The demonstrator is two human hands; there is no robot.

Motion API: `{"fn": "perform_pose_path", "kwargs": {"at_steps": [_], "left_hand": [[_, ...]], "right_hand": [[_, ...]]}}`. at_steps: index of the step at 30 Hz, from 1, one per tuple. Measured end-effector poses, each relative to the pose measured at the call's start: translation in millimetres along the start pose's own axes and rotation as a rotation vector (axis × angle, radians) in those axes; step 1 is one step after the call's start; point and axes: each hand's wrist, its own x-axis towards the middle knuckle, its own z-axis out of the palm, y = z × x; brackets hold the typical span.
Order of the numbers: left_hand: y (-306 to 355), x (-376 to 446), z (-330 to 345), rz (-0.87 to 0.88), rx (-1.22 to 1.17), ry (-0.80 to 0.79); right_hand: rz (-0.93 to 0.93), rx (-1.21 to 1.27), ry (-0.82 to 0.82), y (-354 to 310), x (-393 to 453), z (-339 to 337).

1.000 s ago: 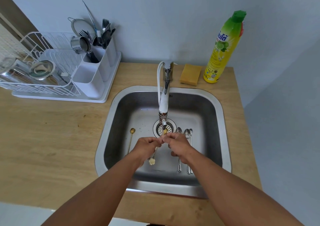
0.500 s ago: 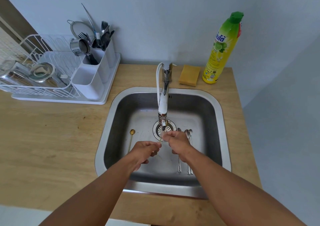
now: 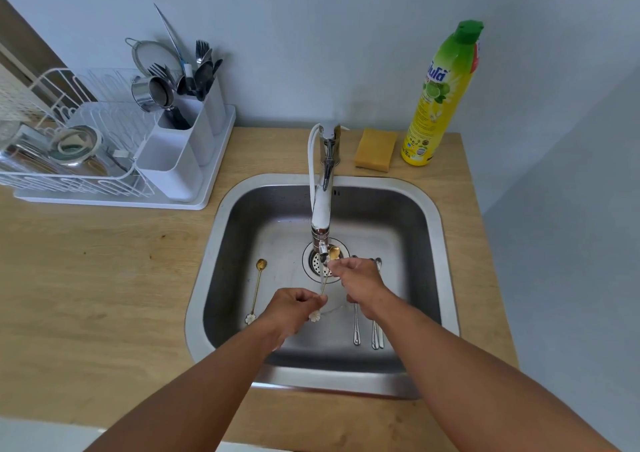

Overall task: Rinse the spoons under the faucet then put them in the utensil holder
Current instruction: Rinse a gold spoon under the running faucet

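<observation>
Rinsing step: left hand point(image 3: 294, 304) and right hand point(image 3: 356, 275) are pinching the slender gold flower-ended spoon point(image 3: 333, 254) under the white-spouted faucet point(image 3: 320, 209); next, probably carrying it to the white plastic utensil holder point(image 3: 180, 150).

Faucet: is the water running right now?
On. A thin stream falls from the faucet spout past the gold spoon toward the drain.
</observation>
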Motion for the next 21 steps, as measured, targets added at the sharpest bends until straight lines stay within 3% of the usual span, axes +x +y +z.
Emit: {"fn": "perform_pose_path", "kwargs": {"at_steps": [6,11,18,21], "left_hand": [[20.5,6.3,3.8,0.004,-0.101,0.031],[16.7,1.5,3.5,0.018,-0.048,0.032],[-4.9,-9.6,6.9,0.010,0.014,-0.018],[0.4,-7.2,13.0,0.034,0.005,0.006]], "right_hand": [[-0.009,-0.045,-0.064,5.8,-7.7,0.9],[0.001,-0.063,-0.069,0.0,-9.4,4.0],[-0.039,-0.053,0.012,-11.2,-8.4,-0.8],[-0.107,-0.176,0.029,-5.8,-13.3,0.2]]}}
